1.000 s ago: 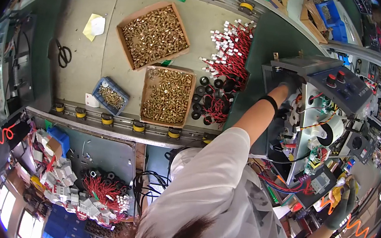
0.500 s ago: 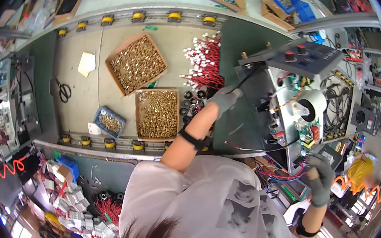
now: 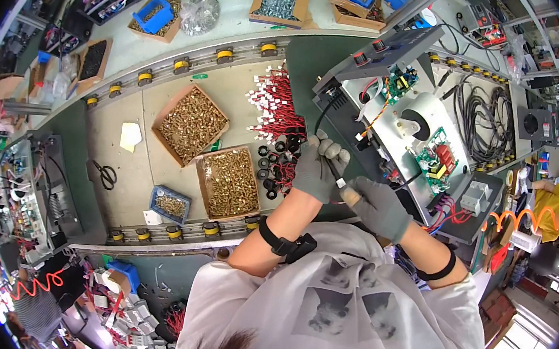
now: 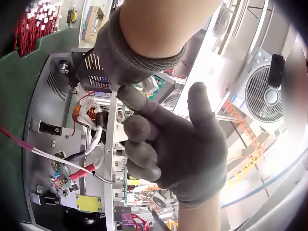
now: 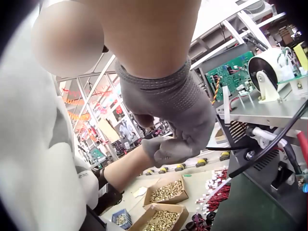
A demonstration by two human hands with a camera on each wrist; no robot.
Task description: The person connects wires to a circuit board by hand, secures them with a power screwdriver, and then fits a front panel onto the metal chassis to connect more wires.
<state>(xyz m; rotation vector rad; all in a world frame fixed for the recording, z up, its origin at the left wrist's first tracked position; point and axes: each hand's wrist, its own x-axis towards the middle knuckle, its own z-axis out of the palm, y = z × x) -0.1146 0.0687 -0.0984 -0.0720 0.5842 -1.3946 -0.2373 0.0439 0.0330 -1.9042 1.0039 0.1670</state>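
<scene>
In the head view my left hand point(image 3: 317, 168) has its fingers curled round a black cable point(image 3: 324, 114) beside the opened grey machine point(image 3: 395, 112). The cable's white tip point(image 3: 340, 182) sticks out between the hands. Close to that tip is my gloved right hand point(image 3: 379, 211). The left wrist view shows the right hand point(image 4: 185, 149) with index finger stretched to the left hand point(image 4: 130, 62), thumb apart, other fingers bent. In the right wrist view, the left hand point(image 5: 171, 149) is partly covered by the right hand point(image 5: 168, 108); the cable point(image 5: 226, 148) leads to them.
Cardboard boxes of brass parts point(image 3: 193, 124) point(image 3: 231, 183), a small blue bin point(image 3: 169, 204), red wires with white plugs point(image 3: 276, 106) and scissors point(image 3: 105, 175) lie left. A roller rail point(image 3: 224, 55) runs behind them. Someone in yellow point(image 3: 548, 208) is at the far right.
My left hand has come out of the machine with the cable and moved toward my body. My right hand has moved left to meet it. The head view has shifted.
</scene>
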